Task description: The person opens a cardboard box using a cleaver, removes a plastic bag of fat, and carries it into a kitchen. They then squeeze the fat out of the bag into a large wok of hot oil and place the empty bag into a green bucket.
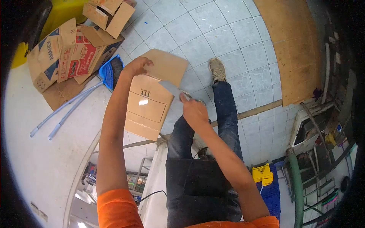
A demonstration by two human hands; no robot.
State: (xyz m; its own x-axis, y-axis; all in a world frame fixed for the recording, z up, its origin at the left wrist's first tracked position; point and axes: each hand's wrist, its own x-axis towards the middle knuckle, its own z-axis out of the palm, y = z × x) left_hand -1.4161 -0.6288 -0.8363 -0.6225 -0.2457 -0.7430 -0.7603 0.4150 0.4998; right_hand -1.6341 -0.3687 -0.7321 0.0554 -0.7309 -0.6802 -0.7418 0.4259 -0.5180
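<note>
A brown cardboard box (146, 104) with printed upward arrows stands in front of me, one flap (167, 66) spread out at its far end. At the far left corner, my left hand (138, 66) has its fingers curled over the cardboard by that flap. My right hand (195, 113) is closed around the handle of a knife (170, 87). The wide grey blade points left and away from me, overlapping the box's right edge in this view. My left shoe is mostly hidden behind the knife and right hand.
Flattened cartons (78, 57) and an opened box (108, 15) lie at the upper left. Beside them is a blue dustpan (110, 72) with long handles. A brown sheet (291, 49) covers floor tiles (243, 34) at right. Metal racks (319, 159) stand lower right.
</note>
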